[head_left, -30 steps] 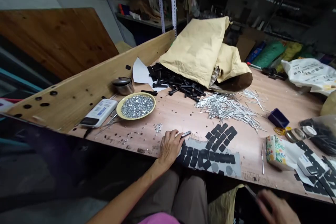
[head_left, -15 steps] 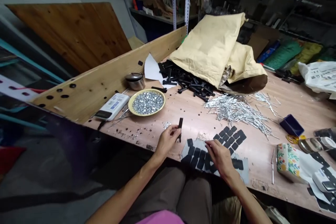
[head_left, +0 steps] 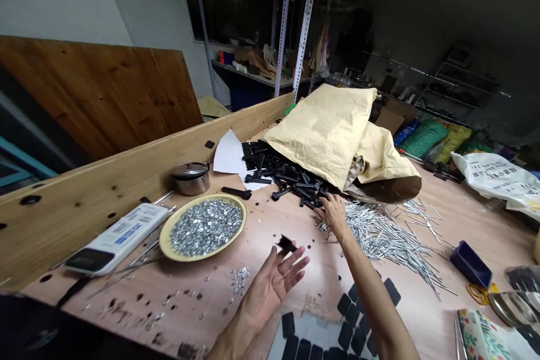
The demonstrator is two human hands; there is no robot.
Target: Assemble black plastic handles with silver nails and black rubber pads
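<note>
My left hand [head_left: 272, 281] is turned palm up above the table, its fingers partly spread. A short black plastic part [head_left: 287, 244] sits between its thumb and index finger. Farther forward, my right hand [head_left: 334, 215] reaches to the near edge of a pile of black plastic parts [head_left: 291, 180]. Its bent fingers pinch at one of these parts, whose end is partly covered by the hand. Beside that hand lies a heap of thin metal rods [head_left: 388, 236]. Black rounded pads [head_left: 304, 349] lie in rows on a grey sheet [head_left: 276, 343] below my right forearm.
A yellow bowl [head_left: 166, 242] of small metal pieces stands left, near a lidded metal pot [head_left: 192, 179] and a white scale [head_left: 122, 236]. A large paper sack [head_left: 324, 129] covers part of the pile. A dark blue box [head_left: 470, 264] stands right. A wooden board [head_left: 147, 166] edges the table.
My right hand has moved from the pads forward to the black parts pile. My left hand has turned palm up with its black part. The view has shifted closer to the table.
</note>
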